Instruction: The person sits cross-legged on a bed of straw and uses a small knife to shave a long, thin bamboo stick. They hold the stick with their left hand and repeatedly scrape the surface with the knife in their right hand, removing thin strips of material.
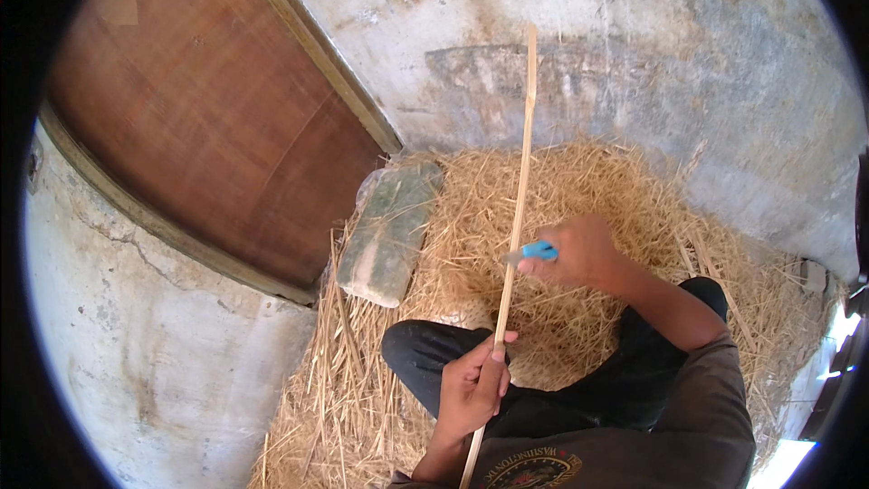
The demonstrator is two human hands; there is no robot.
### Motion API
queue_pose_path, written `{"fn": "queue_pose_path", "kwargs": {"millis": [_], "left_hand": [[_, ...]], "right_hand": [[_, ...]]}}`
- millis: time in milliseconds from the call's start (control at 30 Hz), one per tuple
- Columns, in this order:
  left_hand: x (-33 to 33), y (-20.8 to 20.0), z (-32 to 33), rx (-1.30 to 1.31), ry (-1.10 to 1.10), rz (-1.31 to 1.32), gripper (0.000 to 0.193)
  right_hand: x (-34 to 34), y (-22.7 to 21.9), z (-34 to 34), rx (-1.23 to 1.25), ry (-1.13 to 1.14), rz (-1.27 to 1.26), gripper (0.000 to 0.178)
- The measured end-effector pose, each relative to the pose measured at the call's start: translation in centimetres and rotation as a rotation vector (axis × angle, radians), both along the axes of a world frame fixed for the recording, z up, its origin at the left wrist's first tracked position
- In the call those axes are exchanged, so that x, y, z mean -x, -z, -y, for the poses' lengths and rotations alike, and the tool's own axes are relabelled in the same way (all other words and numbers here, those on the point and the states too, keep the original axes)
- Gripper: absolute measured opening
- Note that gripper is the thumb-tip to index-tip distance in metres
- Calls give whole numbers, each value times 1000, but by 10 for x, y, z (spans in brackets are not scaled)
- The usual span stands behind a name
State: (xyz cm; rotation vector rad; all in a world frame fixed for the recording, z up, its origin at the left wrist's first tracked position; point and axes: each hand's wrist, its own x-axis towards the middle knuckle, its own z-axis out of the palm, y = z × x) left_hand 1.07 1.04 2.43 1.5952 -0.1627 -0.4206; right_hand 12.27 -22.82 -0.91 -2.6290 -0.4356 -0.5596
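A long, pale strip that looks like split bamboo [522, 181] slants upward from my lap toward the far wall. My left hand [474, 385] is wrapped around its lower part, thumb on top. Farther up the strip, my right hand [579, 252] grips a knife with a blue handle [540, 250]. The short blade lies against or right over the strip; contact is too small to tell. Below my left hand, the strip's lower end runs past my shirt and out of the picture.
Loose straw or shavings [570, 181] cover the floor around my crossed legs. A worn greenish block [389, 234] lies at the left, beside a brown wooden door panel [217, 118]. A stained, whitish wall [615, 72] rises ahead and to the right.
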Motion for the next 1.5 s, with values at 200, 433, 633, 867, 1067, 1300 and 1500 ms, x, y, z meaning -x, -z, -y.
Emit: {"fn": "queue_pose_path", "kwargs": {"millis": [200, 433, 633, 867, 1067, 1300, 1500], "left_hand": [[18, -2, 8, -74, 127, 138, 29], [14, 1, 13, -59, 70, 102, 28], [20, -8, 26, -90, 158, 108, 29], [27, -5, 25, -98, 188, 101, 29], [19, 9, 15, -56, 144, -50, 30], [9, -5, 2, -48, -67, -5, 30], [3, 7, 27, -18, 93, 3, 31]], "right_hand": [[-50, -2, 58, -83, 262, -82, 74], [-24, 9, 44, 39, 106, -38, 77], [-48, 16, 77, -128, 169, -69, 75], [-74, 29, 112, -169, 381, 9, 72], [-112, 76, 172, 253, 679, 63, 77], [-58, 67, 216, -241, 718, -272, 84], [-26, 0, 106, -276, 138, -143, 63]]}}
